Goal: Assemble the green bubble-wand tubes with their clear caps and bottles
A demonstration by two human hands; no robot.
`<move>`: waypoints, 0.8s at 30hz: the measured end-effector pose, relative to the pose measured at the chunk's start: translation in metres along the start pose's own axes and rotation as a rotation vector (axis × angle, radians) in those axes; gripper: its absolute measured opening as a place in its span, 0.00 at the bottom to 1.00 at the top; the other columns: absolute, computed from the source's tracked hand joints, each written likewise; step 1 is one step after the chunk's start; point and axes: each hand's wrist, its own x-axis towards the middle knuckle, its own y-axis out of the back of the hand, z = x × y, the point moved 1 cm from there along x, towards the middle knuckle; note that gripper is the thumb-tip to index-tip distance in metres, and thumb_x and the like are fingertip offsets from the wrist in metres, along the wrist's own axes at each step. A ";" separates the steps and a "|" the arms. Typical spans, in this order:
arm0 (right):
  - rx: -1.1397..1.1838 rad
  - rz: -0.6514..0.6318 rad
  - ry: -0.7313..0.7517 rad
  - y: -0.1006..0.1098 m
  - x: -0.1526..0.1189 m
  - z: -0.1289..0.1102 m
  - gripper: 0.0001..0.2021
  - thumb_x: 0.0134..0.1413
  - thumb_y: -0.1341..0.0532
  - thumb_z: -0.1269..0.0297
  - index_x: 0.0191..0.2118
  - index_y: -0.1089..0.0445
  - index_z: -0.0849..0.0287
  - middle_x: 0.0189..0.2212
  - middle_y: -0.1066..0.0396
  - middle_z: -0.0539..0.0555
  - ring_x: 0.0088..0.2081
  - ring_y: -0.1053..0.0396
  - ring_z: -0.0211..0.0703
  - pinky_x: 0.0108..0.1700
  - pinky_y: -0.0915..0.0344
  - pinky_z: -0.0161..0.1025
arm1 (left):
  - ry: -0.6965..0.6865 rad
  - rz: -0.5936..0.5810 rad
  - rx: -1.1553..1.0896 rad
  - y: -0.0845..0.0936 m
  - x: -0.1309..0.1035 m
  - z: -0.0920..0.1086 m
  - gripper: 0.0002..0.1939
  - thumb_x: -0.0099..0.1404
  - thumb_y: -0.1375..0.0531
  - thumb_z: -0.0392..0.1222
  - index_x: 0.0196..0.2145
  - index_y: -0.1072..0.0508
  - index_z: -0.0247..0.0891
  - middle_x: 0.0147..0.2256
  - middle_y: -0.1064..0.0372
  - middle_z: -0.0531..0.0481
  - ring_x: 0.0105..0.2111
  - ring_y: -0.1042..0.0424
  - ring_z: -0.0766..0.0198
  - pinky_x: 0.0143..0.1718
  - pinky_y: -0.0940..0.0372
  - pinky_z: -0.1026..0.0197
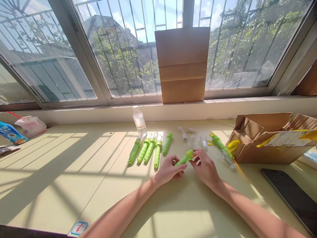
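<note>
Two hands hold a green tube at a sunlit bench by a window

At the far left of the pale bench (104, 195) lies a blue pouch (11, 133) with white lettering, cut off by the edge of view and too distorted to read. Just beside it is a crumpled, pinkish container (31, 126) near a red straw (14, 114). At the bench's front edge, a white sticker (79, 228) has a blue hand-drawn border and a red stroke inside; I cannot tell whether it is a numeral. Farther back, near the window sill, a clear bottle (139, 120) stands upright, its label carrying small red and green print that is not legible.

In front of the bottle lie four green tubes (150, 148) with clear upper ends, then a shorter green tube (167, 144) to their right. At centre, the left hand (169, 170) has its fingers closed around the body of the held green tube (183, 159), tilted up to the right just above the bench. The right hand (205, 167) has its thumb and fingers pinched at the tube's upper end, by a yellowish ring.

Beyond the hands are small clear pieces (183, 134). Farther right, another green tube (220, 144) lies near an open cardboard box (269, 152); the box's white label (284, 138) has faint, unreadable print. A dark phone (289, 195) lies nearest the right edge.
</note>
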 end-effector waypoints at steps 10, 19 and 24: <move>0.073 -0.030 -0.032 0.001 0.000 0.001 0.03 0.55 0.43 0.65 0.33 0.39 0.56 0.43 0.32 0.54 0.25 0.32 0.34 0.25 0.34 0.34 | -0.065 -0.083 0.055 0.003 0.000 0.002 0.23 0.60 0.47 0.61 0.25 0.35 0.36 0.21 0.35 0.54 0.17 0.37 0.71 0.15 0.47 0.68; 0.106 -0.015 0.013 0.000 0.000 0.000 0.04 0.57 0.44 0.63 0.34 0.39 0.56 0.42 0.31 0.55 0.25 0.31 0.34 0.24 0.33 0.34 | -0.040 0.026 0.066 0.004 -0.002 0.003 0.22 0.51 0.35 0.56 0.35 0.37 0.40 0.19 0.37 0.60 0.13 0.43 0.73 0.13 0.49 0.70; 0.045 -0.024 0.010 -0.001 0.000 0.000 0.03 0.55 0.44 0.67 0.37 0.40 0.55 0.44 0.32 0.54 0.25 0.31 0.34 0.24 0.33 0.34 | -0.036 0.004 0.003 0.004 0.000 0.000 0.21 0.55 0.39 0.59 0.32 0.37 0.38 0.23 0.30 0.53 0.14 0.38 0.72 0.13 0.46 0.69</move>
